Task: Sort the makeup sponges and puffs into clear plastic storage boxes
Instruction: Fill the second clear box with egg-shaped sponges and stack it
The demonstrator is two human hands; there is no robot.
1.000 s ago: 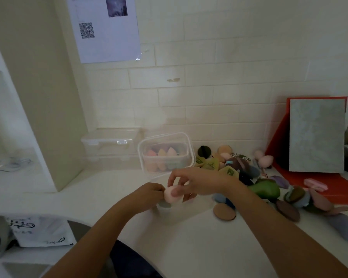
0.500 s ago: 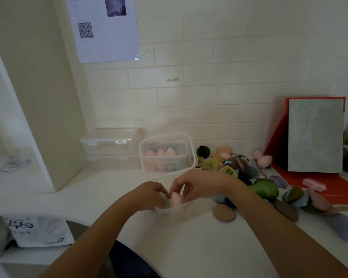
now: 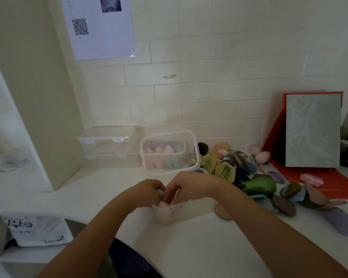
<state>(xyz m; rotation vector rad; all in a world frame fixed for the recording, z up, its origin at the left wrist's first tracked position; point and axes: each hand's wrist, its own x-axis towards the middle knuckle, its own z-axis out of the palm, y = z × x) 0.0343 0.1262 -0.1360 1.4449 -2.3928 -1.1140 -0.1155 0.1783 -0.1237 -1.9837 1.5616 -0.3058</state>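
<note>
A small clear plastic case (image 3: 167, 212) sits on the white counter in front of me with a pink makeup sponge (image 3: 162, 204) in its mouth. My left hand (image 3: 147, 190) grips the case's left edge. My right hand (image 3: 186, 184) has its fingers curled down onto the pink sponge, pinching it. Behind the hands stands an open clear storage box (image 3: 170, 152) holding several upright egg-shaped sponges. A pile of puffs and sponges (image 3: 249, 177) in green, brown, orange and pink lies to the right.
A second clear box with a lid (image 3: 107, 142) stands at the back left by a cream partition. A red folder with a grey board (image 3: 312, 131) leans on the wall at right. A white printed bag (image 3: 34, 230) lies at lower left.
The pink sponge has gone down from above the small case into its opening. Both hands have come closer together over the case.
</note>
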